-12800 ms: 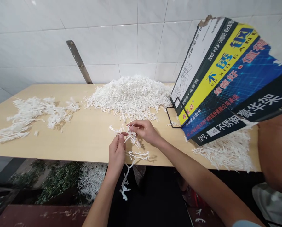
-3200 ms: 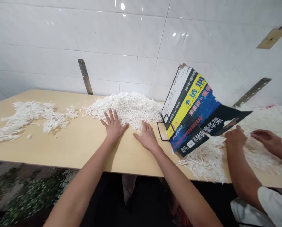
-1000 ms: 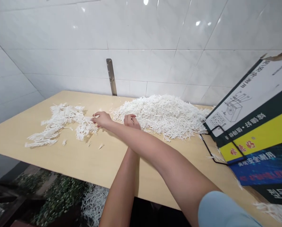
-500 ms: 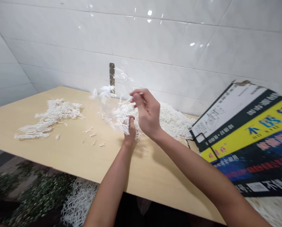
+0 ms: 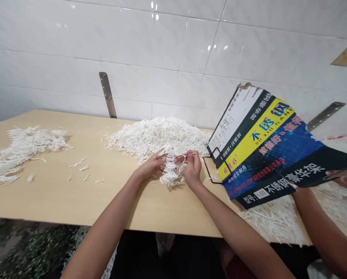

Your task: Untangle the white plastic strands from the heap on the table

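Between my two hands, low over the table, is a bunch of short white strands [image 5: 171, 170]. My left hand [image 5: 152, 164] has its fingers curled round the bunch's left side. At the bunch's right side, my right hand [image 5: 193, 164] is closed in a pinch on a thin white strand that loops from the bunch. Just behind both hands spreads a large heap of white strands [image 5: 161, 133] on the wooden table [image 5: 103, 205].
A smaller strand pile [image 5: 36, 139] lies at the left. A printed cardboard sheet [image 5: 266, 143] leans at the right beside a black wire frame [image 5: 211, 170]. Another person's hand [image 5: 346, 182] is at the far right. Metal brackets [image 5: 107, 95] are fixed to the tiled wall.
The view has turned right. My right hand has come down beside my left hand. The blurred, spread-out white strands are now a compact bunch between them. Another person's arms have come into view.
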The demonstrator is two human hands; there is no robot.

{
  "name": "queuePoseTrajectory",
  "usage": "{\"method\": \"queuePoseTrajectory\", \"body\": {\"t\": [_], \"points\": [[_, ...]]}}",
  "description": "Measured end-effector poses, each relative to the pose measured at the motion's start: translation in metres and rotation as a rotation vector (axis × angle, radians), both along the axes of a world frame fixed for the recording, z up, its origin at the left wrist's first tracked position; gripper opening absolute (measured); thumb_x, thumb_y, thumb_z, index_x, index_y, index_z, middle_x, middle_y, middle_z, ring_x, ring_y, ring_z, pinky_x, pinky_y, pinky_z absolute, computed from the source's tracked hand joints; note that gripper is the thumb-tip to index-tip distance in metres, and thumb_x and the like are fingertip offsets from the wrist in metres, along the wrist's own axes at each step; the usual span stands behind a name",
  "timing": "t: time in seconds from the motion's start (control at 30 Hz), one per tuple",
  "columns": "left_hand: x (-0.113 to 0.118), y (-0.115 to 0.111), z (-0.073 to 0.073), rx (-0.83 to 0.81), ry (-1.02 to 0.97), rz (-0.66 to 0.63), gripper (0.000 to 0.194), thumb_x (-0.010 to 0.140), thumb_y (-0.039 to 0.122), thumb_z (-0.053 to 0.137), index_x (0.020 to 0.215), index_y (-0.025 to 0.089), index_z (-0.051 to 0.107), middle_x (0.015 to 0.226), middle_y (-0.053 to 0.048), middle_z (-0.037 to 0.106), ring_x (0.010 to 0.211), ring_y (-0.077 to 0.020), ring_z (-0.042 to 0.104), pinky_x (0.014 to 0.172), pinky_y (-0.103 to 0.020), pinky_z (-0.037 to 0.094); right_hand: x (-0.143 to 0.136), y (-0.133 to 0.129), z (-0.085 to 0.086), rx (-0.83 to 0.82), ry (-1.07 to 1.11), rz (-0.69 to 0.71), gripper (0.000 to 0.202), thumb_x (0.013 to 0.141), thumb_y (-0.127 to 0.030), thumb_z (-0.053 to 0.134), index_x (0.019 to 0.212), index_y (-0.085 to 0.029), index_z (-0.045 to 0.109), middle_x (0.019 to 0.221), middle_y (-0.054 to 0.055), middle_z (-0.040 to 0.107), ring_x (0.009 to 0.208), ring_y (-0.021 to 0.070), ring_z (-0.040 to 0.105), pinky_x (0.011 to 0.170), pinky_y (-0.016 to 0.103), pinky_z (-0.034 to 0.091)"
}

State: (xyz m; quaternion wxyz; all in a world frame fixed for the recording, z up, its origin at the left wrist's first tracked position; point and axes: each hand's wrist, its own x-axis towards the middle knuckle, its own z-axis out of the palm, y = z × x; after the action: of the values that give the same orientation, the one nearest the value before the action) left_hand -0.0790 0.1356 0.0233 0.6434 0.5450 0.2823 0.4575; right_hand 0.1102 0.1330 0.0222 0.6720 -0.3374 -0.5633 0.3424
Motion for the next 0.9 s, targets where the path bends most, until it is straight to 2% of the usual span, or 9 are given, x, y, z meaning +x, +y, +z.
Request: {"method": "queuePoseTrajectory", "body": {"t": [0.1, 0.2, 0.3, 0.43, 0.6, 0.67, 0.8, 0.83, 0.9], "points": [[-0.005, -0.001, 0.002, 0.199, 0.308, -0.049, 0.068, 0.076, 0.049, 0.081, 0.135, 0.022, 0.063, 0.097, -0.009, 0.073, 0.082, -0.0209, 0.067, 0.07, -0.03, 0.05, 0.011, 0.006, 0.008, -0.054, 0.195, 0.0, 0.035, 0.098, -0.061, 0.05, 0.093, -0.027, 0.045, 0.066, -0.004, 0.065, 0.055, 0.0181, 0.066, 0.056, 0.031, 0.053], [-0.007, -0.002, 0.003, 0.345, 0.584, -0.127, 0.036, 0.083, 0.049, 0.072, 0.102, 0.018, 0.074, 0.076, -0.004, 0.067, 0.066, -0.0159, 0.057, 0.06, -0.027, 0.04, 0.028, 0.011, 0.02, -0.155, 0.307, 0.058, 0.038, 0.094, -0.063, 0.056, 0.091, -0.028, 0.044, 0.062, -0.005, 0.061, 0.052, 0.0176, 0.064, 0.052, 0.03, 0.05], [-0.006, 0.001, -0.002, 0.568, 0.919, -0.028, 0.028, 0.091, 0.043, 0.06, 0.077, 0.02, 0.07, 0.066, -0.002, 0.06, 0.061, -0.0162, 0.052, 0.06, -0.03, 0.035, 0.039, 0.013, 0.023, -0.213, 0.355, 0.122, 0.038, 0.091, -0.063, 0.061, 0.092, -0.028, 0.047, 0.064, -0.004, 0.061, 0.051, 0.0159, 0.061, 0.049, 0.028, 0.047], [-0.011, 0.017, -0.007, 0.81, 1.301, 0.46, 0.033, 0.098, 0.033, 0.045, 0.076, 0.022, 0.068, 0.084, -0.012, 0.067, 0.087, -0.0288, 0.061, 0.079, -0.04, 0.043, 0.04, 0.019, 0.015, -0.212, 0.363, 0.115, 0.039, 0.089, -0.062, 0.063, 0.088, -0.026, 0.048, 0.058, -0.005, 0.057, 0.046, 0.0138, 0.055, 0.045, 0.025, 0.041], [-0.033, 0.017, 0.008, 0.547, 1.345, 1.233, 0.038, 0.101, 0.031, 0.032, 0.099, 0.02, 0.069, 0.106, -0.018, 0.068, 0.108, -0.0355, 0.058, 0.093, -0.048, 0.041, 0.038, 0.023, 0.009, -0.122, 0.211, 0.09, 0.038, 0.093, -0.061, 0.058, 0.087, -0.024, 0.052, 0.057, -0.004, 0.061, 0.047, 0.0136, 0.058, 0.049, 0.025, 0.043], [-0.037, 0.001, 0.015, 0.441, 1.243, 1.13, 0.038, 0.101, 0.033, 0.032, 0.097, 0.021, 0.067, 0.095, -0.013, 0.068, 0.095, -0.0307, 0.061, 0.083, -0.042, 0.044, 0.037, 0.024, 0.008, -0.116, 0.188, 0.114, 0.038, 0.093, -0.062, 0.058, 0.087, -0.024, 0.053, 0.057, -0.005, 0.059, 0.047, 0.0132, 0.057, 0.049, 0.025, 0.043], [-0.033, -0.033, 0.017, 0.369, 1.147, 0.214, 0.032, 0.095, 0.038, 0.043, 0.073, 0.023, 0.061, 0.071, -0.004, 0.064, 0.07, -0.0222, 0.058, 0.065, -0.032, 0.041, 0.034, 0.028, 0.002, -0.147, 0.217, 0.184, 0.043, 0.088, -0.064, 0.064, 0.084, -0.023, 0.053, 0.066, -0.005, 0.055, 0.045, 0.0091, 0.052, 0.042, 0.022, 0.035], [-0.032, -0.036, 0.016, 0.364, 1.149, 0.101, 0.031, 0.093, 0.037, 0.045, 0.071, 0.022, 0.06, 0.071, -0.003, 0.065, 0.069, -0.0217, 0.059, 0.064, -0.031, 0.041, 0.033, 0.028, 0.0, -0.162, 0.221, 0.199, 0.043, 0.087, -0.064, 0.066, 0.083, -0.022, 0.054, 0.068, -0.005, 0.053, 0.045, 0.0077, 0.049, 0.041, 0.022, 0.032], [-0.036, -0.03, 0.015, 0.357, 1.174, 0.133, 0.027, 0.091, 0.036, 0.046, 0.076, 0.022, 0.064, 0.075, -0.004, 0.068, 0.07, -0.0225, 0.061, 0.064, -0.031, 0.041, 0.031, 0.028, -0.003, -0.2, 0.206, 0.244, 0.043, 0.086, -0.063, 0.067, 0.083, -0.022, 0.055, 0.069, -0.006, 0.048, 0.044, 0.006, 0.043, 0.04, 0.021, 0.028]]}}
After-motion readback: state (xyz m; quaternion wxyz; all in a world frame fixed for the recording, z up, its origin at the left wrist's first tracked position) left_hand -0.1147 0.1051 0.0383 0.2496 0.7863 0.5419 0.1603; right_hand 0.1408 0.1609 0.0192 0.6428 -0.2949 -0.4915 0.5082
